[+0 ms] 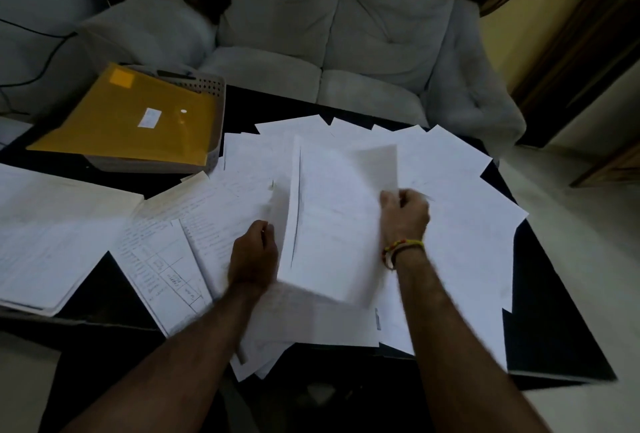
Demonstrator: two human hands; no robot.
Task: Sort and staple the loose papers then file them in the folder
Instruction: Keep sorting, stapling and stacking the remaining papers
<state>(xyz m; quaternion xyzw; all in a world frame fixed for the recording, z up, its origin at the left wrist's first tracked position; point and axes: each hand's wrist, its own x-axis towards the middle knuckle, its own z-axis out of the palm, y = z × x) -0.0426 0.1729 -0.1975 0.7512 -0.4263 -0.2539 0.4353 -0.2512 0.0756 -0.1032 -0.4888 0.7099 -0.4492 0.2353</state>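
Both hands grip a sheaf over scattered papers: left hand, right hand; yellow folder far left.

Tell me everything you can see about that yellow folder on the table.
The yellow folder is a flat, glossy, plastic-looking envelope in amber yellow. It bears a small white label near its middle, a pale round dot that may be a snap, and a lighter yellow square near its far corner. It looks closed and lies flat, turned at an angle, on top of a grey perforated tray at the far left of the dark table, overhanging the tray toward the left. Neither hand touches it.
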